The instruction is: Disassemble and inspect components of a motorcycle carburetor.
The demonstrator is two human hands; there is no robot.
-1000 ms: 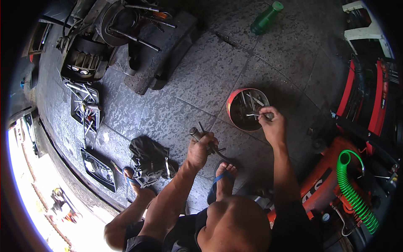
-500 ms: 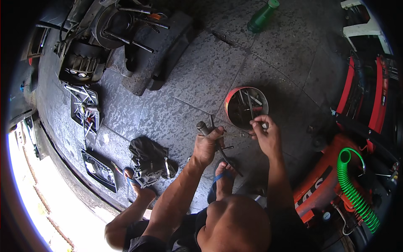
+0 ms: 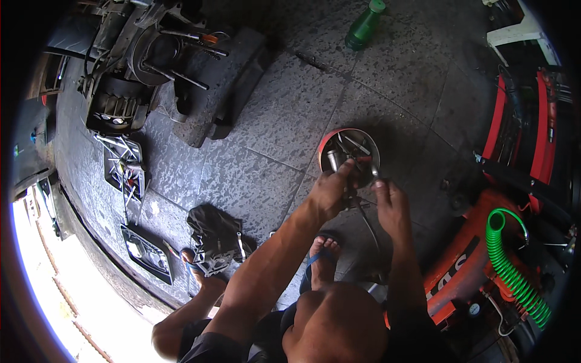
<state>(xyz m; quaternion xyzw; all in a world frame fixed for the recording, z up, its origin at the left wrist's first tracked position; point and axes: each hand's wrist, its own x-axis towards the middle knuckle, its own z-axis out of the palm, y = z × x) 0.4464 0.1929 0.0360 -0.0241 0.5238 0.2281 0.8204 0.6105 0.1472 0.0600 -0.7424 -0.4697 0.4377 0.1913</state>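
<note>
A round red bowl (image 3: 323, 147) with several metal tools in it stands on the grey tiled floor. My left hand (image 3: 328, 192) is at the bowl's near rim, closed around a metal tool (image 3: 332, 160) whose cylindrical end sticks up over the bowl. My right hand (image 3: 390, 204) is close beside it to the right, fingertips pinched on a small metal piece at the bowl's edge. A thin dark rod (image 3: 365, 221) runs down between the two hands. What exactly the right fingers hold is too small to make out.
A green bottle (image 3: 363, 27) lies at the top. Engine and scooter parts (image 3: 124, 91) are at the upper left, a tray of tools (image 3: 124, 168) below them. A black bundle (image 3: 215, 237) and a lamp unit (image 3: 145, 255) lie left. An orange machine (image 3: 463, 266) with a green coiled hose (image 3: 511, 269) stands right.
My left hand has moved right and up to the bowl with its tool. My right hand has come down off the bowl, and the two hands now meet at its near rim.
</note>
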